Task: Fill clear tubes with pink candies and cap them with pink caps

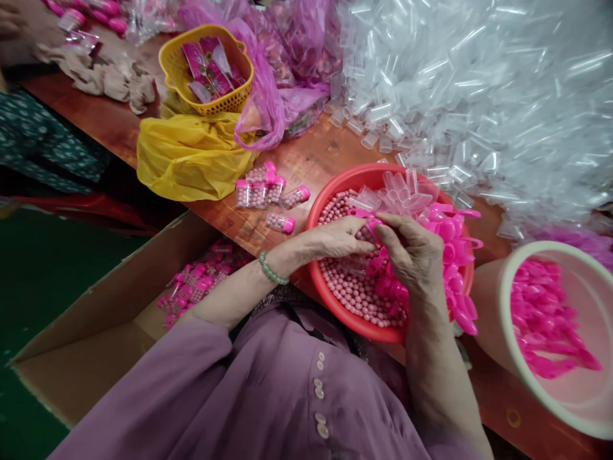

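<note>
My left hand (338, 237) is closed around a small clear bottle (364, 234) with pink beads in it, mostly hidden by the fingers. My right hand (412, 249) pinches the bright pink cap (375, 223) at the bottle's top. Whether the cap is fully seated cannot be seen. Both hands are over a red basin (322, 289). Inside it lie loose pink beads (354, 297), clear empty tubes (400, 191) and bright pink plastic caps (447, 223), some piled over the right rim. Several filled bottles (258, 191) with pink caps rest on the table left of the basin.
A large heap of clear tubes (469, 89) covers the back right. At right, a white bucket (507, 306) holds pink plastic parts. A yellow basket (239, 96) and yellow bag (186, 160) are back left. Filled bottles lie in a cardboard box (96, 345) below. Another person's sleeve (43, 140) shows far left.
</note>
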Action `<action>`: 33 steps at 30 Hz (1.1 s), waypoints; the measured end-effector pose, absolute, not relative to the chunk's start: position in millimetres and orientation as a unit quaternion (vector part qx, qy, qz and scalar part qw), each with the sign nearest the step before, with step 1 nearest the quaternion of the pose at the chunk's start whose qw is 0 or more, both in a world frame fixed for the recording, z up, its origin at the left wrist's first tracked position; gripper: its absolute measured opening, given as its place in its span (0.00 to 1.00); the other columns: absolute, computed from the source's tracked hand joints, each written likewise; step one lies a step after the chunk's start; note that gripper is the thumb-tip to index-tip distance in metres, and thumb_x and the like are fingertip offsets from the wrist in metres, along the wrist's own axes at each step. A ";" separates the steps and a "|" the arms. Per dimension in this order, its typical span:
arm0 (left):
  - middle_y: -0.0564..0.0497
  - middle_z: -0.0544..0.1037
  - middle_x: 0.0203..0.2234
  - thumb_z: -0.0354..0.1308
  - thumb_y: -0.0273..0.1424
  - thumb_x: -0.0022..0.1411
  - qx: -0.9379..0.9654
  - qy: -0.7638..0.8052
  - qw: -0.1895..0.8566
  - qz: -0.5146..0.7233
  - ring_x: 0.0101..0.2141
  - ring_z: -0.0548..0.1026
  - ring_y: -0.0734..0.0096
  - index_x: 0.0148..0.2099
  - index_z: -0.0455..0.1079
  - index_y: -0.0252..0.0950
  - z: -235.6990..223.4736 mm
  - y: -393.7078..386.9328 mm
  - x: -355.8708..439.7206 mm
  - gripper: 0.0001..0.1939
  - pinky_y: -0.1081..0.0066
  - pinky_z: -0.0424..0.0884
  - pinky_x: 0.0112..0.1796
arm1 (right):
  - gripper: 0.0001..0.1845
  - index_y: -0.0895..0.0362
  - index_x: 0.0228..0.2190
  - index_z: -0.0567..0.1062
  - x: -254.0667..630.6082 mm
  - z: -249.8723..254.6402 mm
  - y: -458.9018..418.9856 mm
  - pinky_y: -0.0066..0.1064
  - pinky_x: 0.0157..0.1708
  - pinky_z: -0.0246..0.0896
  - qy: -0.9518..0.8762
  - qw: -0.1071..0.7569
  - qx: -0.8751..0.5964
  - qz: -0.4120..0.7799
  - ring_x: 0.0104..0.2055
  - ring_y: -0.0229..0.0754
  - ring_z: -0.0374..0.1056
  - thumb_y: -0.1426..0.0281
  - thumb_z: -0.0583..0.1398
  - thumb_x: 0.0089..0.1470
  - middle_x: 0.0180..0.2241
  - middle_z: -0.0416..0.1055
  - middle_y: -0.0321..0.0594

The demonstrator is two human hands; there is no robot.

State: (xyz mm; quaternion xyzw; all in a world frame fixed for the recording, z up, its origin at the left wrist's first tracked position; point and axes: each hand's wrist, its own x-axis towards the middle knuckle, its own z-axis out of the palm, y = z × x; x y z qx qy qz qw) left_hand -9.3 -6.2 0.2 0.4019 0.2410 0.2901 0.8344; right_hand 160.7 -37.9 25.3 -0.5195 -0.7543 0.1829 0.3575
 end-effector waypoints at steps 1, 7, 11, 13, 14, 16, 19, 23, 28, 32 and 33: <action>0.59 0.67 0.19 0.77 0.31 0.43 0.406 0.234 0.837 0.282 0.23 0.65 0.79 0.26 0.66 0.33 1.2 -5.6 -10.1 0.20 0.76 0.61 0.27 | 0.16 0.52 0.49 0.79 160.6 24.3 -38.4 0.44 0.46 0.75 -0.771 0.347 -0.508 0.167 0.43 0.48 0.78 0.61 0.61 0.62 0.42 0.81 0.43; 0.55 0.70 0.22 0.74 0.40 0.48 0.417 0.193 0.845 0.273 0.23 0.66 0.79 0.30 0.68 0.32 5.0 -2.7 -14.5 0.21 0.74 0.59 0.25 | 0.49 0.61 0.65 0.59 157.5 14.2 -42.6 0.59 0.54 0.67 -0.848 0.257 -0.461 0.050 0.57 0.64 0.69 0.50 0.67 0.51 0.57 0.70 0.59; 0.56 0.70 0.23 0.75 0.39 0.47 0.406 0.218 0.840 0.285 0.25 0.67 0.79 0.30 0.67 0.32 4.6 -3.3 -15.3 0.21 0.74 0.61 0.28 | 0.47 0.63 0.66 0.54 151.1 7.9 -43.6 0.61 0.51 0.67 -0.845 0.242 -0.476 -0.034 0.54 0.65 0.69 0.56 0.63 0.53 0.55 0.69 0.61; 0.56 0.70 0.23 0.75 0.39 0.47 0.410 0.210 0.840 0.286 0.25 0.66 0.80 0.30 0.67 0.32 3.6 -3.8 -15.9 0.22 0.74 0.61 0.28 | 0.44 0.63 0.65 0.56 147.5 7.5 -42.9 0.57 0.46 0.70 -0.843 0.244 -0.472 -0.084 0.48 0.63 0.72 0.57 0.61 0.53 0.50 0.72 0.60; 0.56 0.71 0.23 0.75 0.40 0.47 0.412 0.206 0.841 0.284 0.25 0.67 0.80 0.30 0.67 0.32 3.0 -4.0 -16.3 0.22 0.74 0.62 0.29 | 0.43 0.63 0.64 0.57 145.8 7.7 -42.3 0.55 0.44 0.71 -0.843 0.245 -0.466 -0.107 0.45 0.61 0.72 0.57 0.60 0.53 0.47 0.73 0.59; 0.56 0.71 0.23 0.74 0.41 0.48 0.410 0.200 0.845 0.278 0.26 0.67 0.79 0.30 0.68 0.31 1.4 -4.1 -17.0 0.22 0.74 0.62 0.29 | 0.42 0.65 0.63 0.58 142.7 8.4 -40.9 0.53 0.41 0.71 -0.844 0.248 -0.454 -0.140 0.42 0.59 0.72 0.57 0.59 0.53 0.44 0.74 0.57; 0.56 0.70 0.22 0.75 0.42 0.46 0.397 0.190 0.852 0.284 0.25 0.66 0.80 0.29 0.69 0.31 -0.8 -3.8 -18.0 0.23 0.75 0.63 0.29 | 0.41 0.66 0.62 0.59 139.5 9.1 -39.3 0.49 0.40 0.71 -0.845 0.253 -0.442 -0.163 0.40 0.56 0.72 0.58 0.59 0.53 0.42 0.74 0.55; 0.56 0.72 0.22 0.78 0.41 0.42 0.374 0.168 0.863 0.294 0.25 0.69 0.80 0.30 0.70 0.30 -1.7 -3.6 -19.4 0.24 0.76 0.65 0.29 | 0.40 0.67 0.60 0.61 137.9 10.2 -38.4 0.47 0.39 0.72 -0.848 0.250 -0.436 -0.168 0.39 0.56 0.73 0.58 0.61 0.52 0.41 0.75 0.55; 0.54 0.74 0.22 0.74 0.44 0.50 0.346 0.208 0.855 0.326 0.24 0.70 0.79 0.29 0.71 0.32 2.4 -2.9 -17.4 0.21 0.76 0.66 0.28 | 0.44 0.63 0.67 0.51 138.0 13.5 -35.7 0.47 0.45 0.73 -0.854 0.261 -0.432 -0.127 0.50 0.58 0.74 0.61 0.60 0.56 0.51 0.73 0.59; 0.49 0.80 0.27 0.60 0.53 0.63 0.273 0.235 0.862 0.357 0.28 0.77 0.71 0.38 0.77 0.32 9.3 -0.1 -11.6 0.25 0.72 0.74 0.32 | 0.51 0.61 0.69 0.42 137.9 14.6 -35.5 0.51 0.51 0.71 -0.840 0.252 -0.476 -0.069 0.59 0.61 0.69 0.56 0.61 0.57 0.60 0.67 0.62; 0.48 0.81 0.28 0.58 0.54 0.64 0.262 0.236 0.864 0.360 0.29 0.78 0.70 0.40 0.77 0.32 10.3 1.1 -10.0 0.27 0.71 0.74 0.32 | 0.50 0.61 0.69 0.43 137.5 14.7 -36.0 0.53 0.53 0.69 -0.838 0.241 -0.487 -0.057 0.60 0.62 0.67 0.55 0.61 0.57 0.60 0.66 0.63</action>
